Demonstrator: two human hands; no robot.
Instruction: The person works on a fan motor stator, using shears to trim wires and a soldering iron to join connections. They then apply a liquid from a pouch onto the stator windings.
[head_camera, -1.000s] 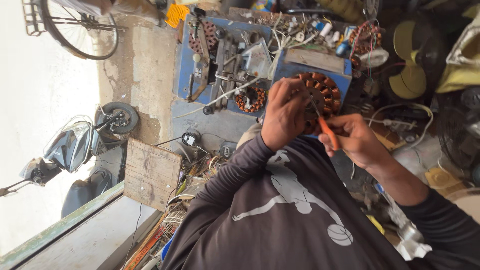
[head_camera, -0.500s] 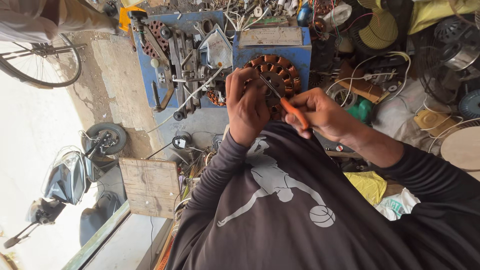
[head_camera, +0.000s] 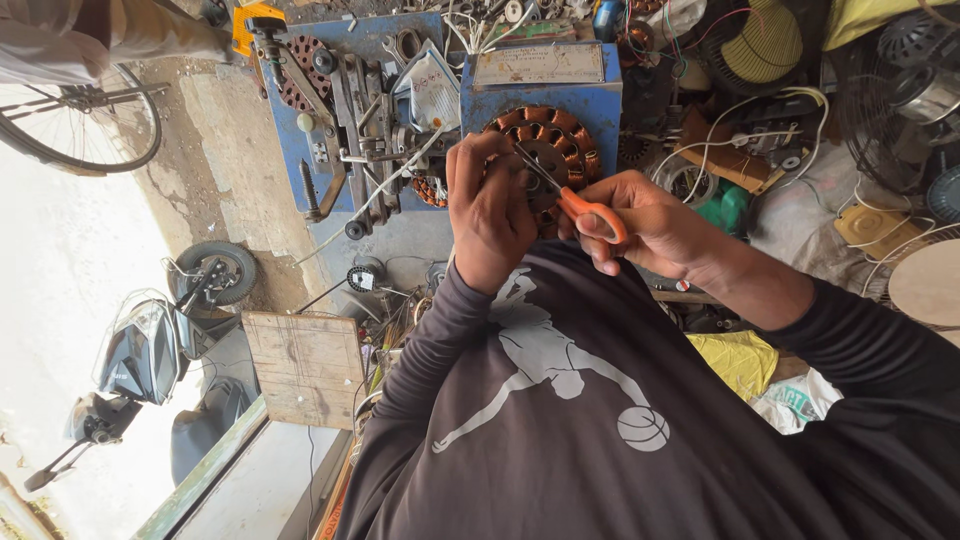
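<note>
My left hand (head_camera: 490, 210) grips a round motor stator (head_camera: 560, 150) with copper windings, holding it up in front of my chest. My right hand (head_camera: 650, 230) holds orange-handled scissors (head_camera: 585, 205), fingers through the loops. The blades point up-left and rest on the stator's dark centre, beside my left fingers. Both dark long sleeves reach up from my printed shirt. Part of the stator is hidden behind my left hand.
A blue winding machine (head_camera: 400, 110) with cranks and wires stands behind the stator. Fan parts, cables and a green object (head_camera: 735, 205) clutter the right. A wooden board (head_camera: 305, 365), a scooter (head_camera: 140, 360) and a bicycle wheel (head_camera: 80, 120) are at the left.
The view has shifted, so hands and stator sit lower and more central. My right hand still works the scissors at the stator's centre; my left hand keeps its grip.
</note>
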